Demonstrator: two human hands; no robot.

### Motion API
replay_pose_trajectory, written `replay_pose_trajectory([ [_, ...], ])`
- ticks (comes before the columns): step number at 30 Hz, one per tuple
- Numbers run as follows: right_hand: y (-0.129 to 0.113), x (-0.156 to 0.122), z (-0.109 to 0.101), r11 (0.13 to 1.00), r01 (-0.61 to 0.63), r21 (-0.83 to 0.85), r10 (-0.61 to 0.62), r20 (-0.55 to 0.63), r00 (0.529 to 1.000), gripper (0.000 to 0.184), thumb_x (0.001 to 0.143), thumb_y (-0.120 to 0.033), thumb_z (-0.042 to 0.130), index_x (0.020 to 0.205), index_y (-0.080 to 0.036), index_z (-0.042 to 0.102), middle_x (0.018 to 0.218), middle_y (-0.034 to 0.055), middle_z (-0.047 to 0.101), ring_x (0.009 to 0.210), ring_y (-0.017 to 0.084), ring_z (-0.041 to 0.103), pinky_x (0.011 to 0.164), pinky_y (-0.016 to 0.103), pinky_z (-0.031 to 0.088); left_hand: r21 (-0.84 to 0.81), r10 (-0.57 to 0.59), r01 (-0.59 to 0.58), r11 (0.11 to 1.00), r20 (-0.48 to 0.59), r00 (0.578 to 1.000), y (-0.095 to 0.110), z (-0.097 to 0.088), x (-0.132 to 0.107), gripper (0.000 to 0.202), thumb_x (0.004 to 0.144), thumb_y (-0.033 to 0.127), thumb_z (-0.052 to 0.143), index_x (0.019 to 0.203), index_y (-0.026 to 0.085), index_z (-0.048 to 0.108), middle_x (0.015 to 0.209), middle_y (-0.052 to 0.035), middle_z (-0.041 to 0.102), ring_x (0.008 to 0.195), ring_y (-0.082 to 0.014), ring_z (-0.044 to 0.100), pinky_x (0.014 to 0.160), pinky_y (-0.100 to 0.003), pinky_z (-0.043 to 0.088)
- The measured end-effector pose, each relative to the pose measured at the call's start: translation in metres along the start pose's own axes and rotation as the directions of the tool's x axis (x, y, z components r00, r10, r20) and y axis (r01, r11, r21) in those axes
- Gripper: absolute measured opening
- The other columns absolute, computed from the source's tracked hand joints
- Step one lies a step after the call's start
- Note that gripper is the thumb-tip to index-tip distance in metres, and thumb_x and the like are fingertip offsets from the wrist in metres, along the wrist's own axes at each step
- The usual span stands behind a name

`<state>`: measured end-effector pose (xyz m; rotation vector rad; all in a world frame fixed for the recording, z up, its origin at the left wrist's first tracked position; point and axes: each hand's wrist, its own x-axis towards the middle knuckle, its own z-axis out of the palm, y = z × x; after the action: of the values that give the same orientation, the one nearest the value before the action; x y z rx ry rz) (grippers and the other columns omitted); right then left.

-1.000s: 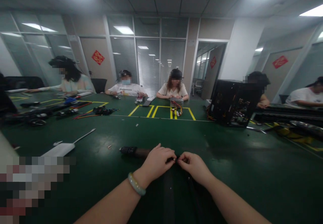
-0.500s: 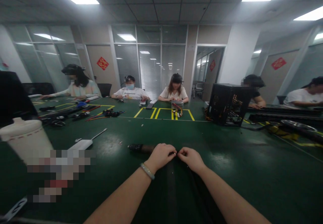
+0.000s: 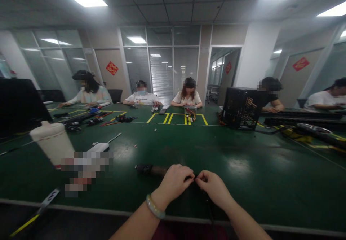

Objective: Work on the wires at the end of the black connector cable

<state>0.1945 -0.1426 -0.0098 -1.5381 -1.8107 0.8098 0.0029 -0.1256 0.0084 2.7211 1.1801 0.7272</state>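
Note:
My left hand [image 3: 176,179], with a jade-coloured bangle on its wrist, is closed in a pinch just above the green tabletop [image 3: 173,139]. A tiny light, coppery bit shows at its fingertips; the rest of what it grips is hidden. Close beside it, my right hand [image 3: 213,186] also pinches with thumb and forefinger at something small and dark. A dark cable [image 3: 208,205] hangs below the right hand toward the table's front edge. Behind my left hand lies a dark cylindrical object [image 3: 155,170] with a brownish section, partly covered by the hand.
To the left stand a white lidded cup [image 3: 55,144] and a white object with a thin rod [image 3: 101,147]. A black computer case [image 3: 240,108] stands at the right rear. Bundled cables [image 3: 121,118] lie farther back. Several people sit around the table.
The view has shifted, bringing the table's front edge into sight. Both hands appear slightly lower and farther right, still pinching close together.

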Motion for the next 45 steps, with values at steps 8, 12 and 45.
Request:
replay_pose_trajectory([
  [8, -0.005, -0.026, 0.003, 0.995, 0.058, -0.084, -0.063, -0.053, 0.997, 0.020, 0.084, -0.038, 0.053, 0.078, -0.022, 0.063, 0.068, -0.0019, 0.066, 0.061, 0.015, 0.059, 0.054, 0.022, 0.035, -0.017, -0.056, 0.056, 0.998, -0.053, 0.997, 0.021, -0.005, -0.019, 0.011, 0.085, 0.026, 0.065, 0.096, 0.027, 0.066, 0.108, 0.0038, 0.068, 0.094, -0.0190, 0.061, 0.088, -0.034, 0.041],
  [12, -0.004, -0.026, 0.002, 0.995, 0.066, -0.080, -0.069, -0.041, 0.997, 0.022, 0.086, -0.040, 0.052, 0.079, -0.022, 0.063, 0.068, -0.0022, 0.066, 0.061, 0.015, 0.059, 0.053, 0.022, 0.034, -0.002, -0.065, 0.065, 0.998, -0.060, 0.996, 0.023, -0.009, -0.019, 0.014, 0.084, 0.025, 0.067, 0.097, 0.026, 0.064, 0.101, 0.0040, 0.069, 0.091, -0.0184, 0.061, 0.085, -0.032, 0.041],
  [45, -0.007, -0.027, 0.001, 0.990, 0.043, -0.134, -0.042, 0.005, 0.999, 0.026, 0.090, -0.043, 0.048, 0.081, -0.022, 0.062, 0.070, -0.0016, 0.064, 0.061, 0.016, 0.057, 0.058, 0.023, 0.038, -0.002, -0.041, 0.041, 0.999, -0.007, 0.999, 0.021, -0.016, -0.018, 0.011, 0.089, 0.024, 0.058, 0.100, 0.023, 0.061, 0.102, -0.0010, 0.066, 0.097, -0.0188, 0.059, 0.089, -0.032, 0.039],
])
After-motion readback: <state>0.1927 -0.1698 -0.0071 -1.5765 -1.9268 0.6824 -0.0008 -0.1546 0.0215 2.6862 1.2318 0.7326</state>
